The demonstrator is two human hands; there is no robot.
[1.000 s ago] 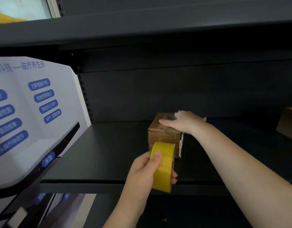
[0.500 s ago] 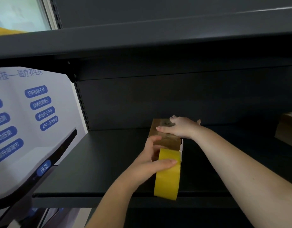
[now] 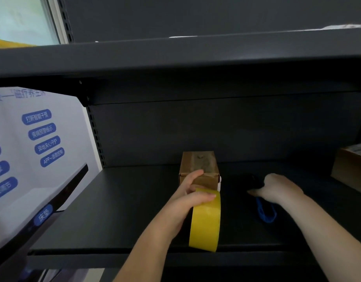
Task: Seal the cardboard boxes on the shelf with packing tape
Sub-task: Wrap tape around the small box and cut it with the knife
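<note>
A small brown cardboard box (image 3: 200, 165) stands mid-shelf with its top flaps closed. My left hand (image 3: 187, 198) grips a roll of yellow packing tape (image 3: 205, 220) just in front of the box, its fingertips touching the box's front top edge. My right hand (image 3: 277, 188) is off the box, lying low on the shelf to its right, over a blue looped thing (image 3: 266, 213) that looks like scissor handles. Whether the fingers hold it is hidden.
The dark metal shelf (image 3: 118, 204) has an upper shelf board (image 3: 175, 58) close overhead. A second cardboard box (image 3: 352, 167) sits at the far right. A white sign with blue labels (image 3: 33, 151) stands to the left of the shelf.
My right hand left the box top and moved right and down onto the shelf by the blue thing. My left hand brought the tape roll up against the box front.
</note>
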